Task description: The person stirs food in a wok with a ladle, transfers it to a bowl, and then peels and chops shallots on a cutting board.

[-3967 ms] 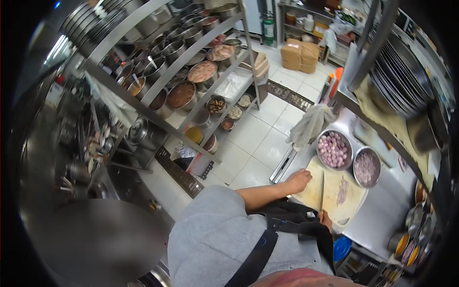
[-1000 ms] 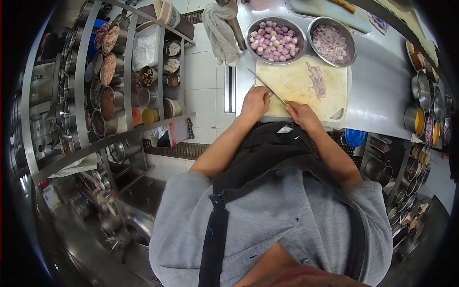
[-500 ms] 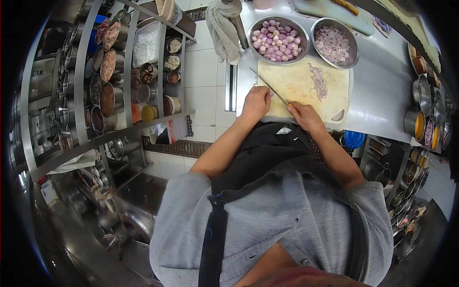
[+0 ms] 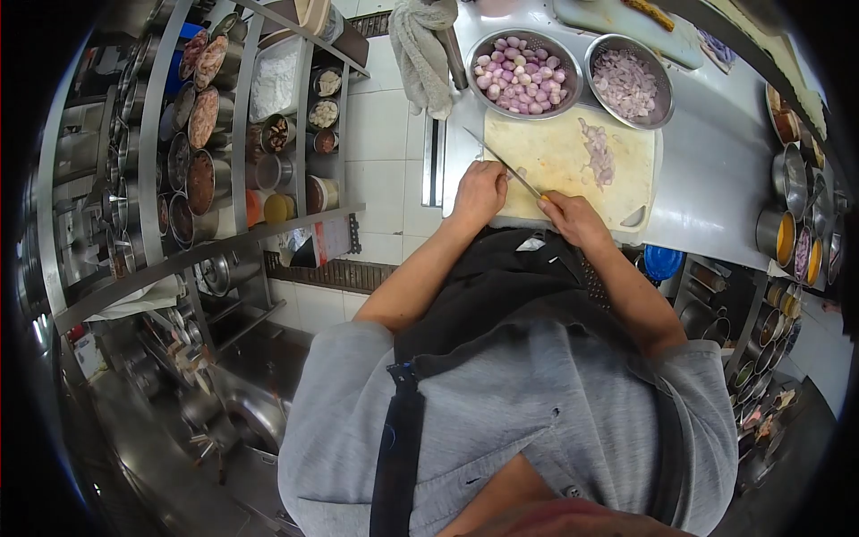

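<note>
My right hand (image 4: 574,217) is closed around the yellow handle of a kitchen knife (image 4: 503,161), whose blade slants toward the upper left. Beside the blade, my left hand (image 4: 481,190) has its fingers curled on a shallot, mostly hidden under the fingertips. Small cut pieces (image 4: 522,172) lie just right of the blade. Both hands are at the near edge of a yellowish cutting board (image 4: 546,143). A strip of sliced shallot (image 4: 598,154) lies farther right on the board.
Behind the board stand a colander of whole peeled shallots (image 4: 522,79) and a bowl of sliced shallots (image 4: 629,85). A grey towel (image 4: 420,58) hangs at the counter's left corner. Metal shelving (image 4: 242,134) with food containers is at left; more pots (image 4: 777,231) are at right.
A few cut pieces now show on the right side of the knife blade. Both hands stay nearly in place, and the view has shifted very slightly.
</note>
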`<state>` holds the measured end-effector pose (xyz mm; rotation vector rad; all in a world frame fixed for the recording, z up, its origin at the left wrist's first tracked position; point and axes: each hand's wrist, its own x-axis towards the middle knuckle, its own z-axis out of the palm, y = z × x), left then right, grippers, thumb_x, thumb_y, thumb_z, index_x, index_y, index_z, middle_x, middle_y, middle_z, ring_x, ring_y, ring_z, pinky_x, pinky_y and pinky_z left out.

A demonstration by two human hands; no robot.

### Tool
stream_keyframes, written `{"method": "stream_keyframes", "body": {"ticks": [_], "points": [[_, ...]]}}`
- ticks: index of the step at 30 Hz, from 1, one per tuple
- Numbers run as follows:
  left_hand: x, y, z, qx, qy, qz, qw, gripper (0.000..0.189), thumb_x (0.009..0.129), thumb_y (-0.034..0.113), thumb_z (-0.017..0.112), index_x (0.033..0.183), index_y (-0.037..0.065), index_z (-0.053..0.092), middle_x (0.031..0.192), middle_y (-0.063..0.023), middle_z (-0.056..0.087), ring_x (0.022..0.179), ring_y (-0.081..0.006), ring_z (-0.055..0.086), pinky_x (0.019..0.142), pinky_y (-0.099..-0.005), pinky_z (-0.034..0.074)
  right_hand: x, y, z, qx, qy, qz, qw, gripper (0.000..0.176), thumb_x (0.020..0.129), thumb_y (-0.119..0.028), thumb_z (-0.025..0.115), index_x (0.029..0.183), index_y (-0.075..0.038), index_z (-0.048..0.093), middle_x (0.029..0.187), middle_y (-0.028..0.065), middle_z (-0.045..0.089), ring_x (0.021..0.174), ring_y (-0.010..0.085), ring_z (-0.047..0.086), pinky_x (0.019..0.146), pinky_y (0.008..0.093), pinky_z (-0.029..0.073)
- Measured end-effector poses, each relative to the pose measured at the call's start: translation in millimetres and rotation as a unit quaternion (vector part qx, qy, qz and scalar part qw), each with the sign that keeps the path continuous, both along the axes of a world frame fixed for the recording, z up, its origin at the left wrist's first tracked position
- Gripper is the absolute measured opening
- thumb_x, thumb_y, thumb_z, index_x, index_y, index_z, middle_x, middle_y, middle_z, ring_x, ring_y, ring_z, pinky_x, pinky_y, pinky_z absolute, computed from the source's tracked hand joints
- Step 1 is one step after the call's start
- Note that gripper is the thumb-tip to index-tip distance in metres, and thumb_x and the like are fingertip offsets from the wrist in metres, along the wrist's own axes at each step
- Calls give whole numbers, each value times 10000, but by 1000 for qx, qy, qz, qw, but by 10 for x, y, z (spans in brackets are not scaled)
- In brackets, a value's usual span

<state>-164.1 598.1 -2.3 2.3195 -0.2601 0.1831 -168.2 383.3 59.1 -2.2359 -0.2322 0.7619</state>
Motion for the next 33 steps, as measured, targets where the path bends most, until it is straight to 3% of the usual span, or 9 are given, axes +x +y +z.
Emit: {"method": "stream_keyframes", "body": {"ticks": [8,14,20,26,33], "points": [[2,-5,-4,-6,-10,4,1000,108,760,4,646,865,24,636,796,-132,649,792,-343,606,722,-446,494,76,154,-277,24,-71,15,997,332,975,-331,529,1085,-43,650,898,241,657,850,423,630,756,471,484],[-8,-6,1,-5,4,4,1000,113,761,4,646,872,27,640,801,-131,652,792,-342,606,724,-442,495,18,40,-4,9,0,8,1000,328,975,-330,528,1076,-42,649,895,244,657,861,427,630,759,472,483],[-1,-3,-12,-15,-13,4,1000,104,767,4,643,868,24,644,800,-130,650,790,-345,605,725,-444,495,85,188,-323,40,-51,-1,998,338,974,-335,529,1095,-45,654,892,252,655,859,431,627,755,471,483],[54,-41,32,2,19,-24,1000,83,791,20,628,873,17,634,868,-148,648,863,-348,596,768,-439,498,-13,-44,-264,5,-39,-50,998,350,975,-345,526,1106,-47,653,853,252,656,839,429,631,750,471,485],[66,-85,78,3,-2,-15,1000,104,794,32,636,898,21,636,901,-149,648,880,-353,588,792,-436,488,-41,-116,-13,-35,-12,-7,999,358,977,-350,522,1134,-56,653,833,252,655,826,431,633,741,474,485]]}}
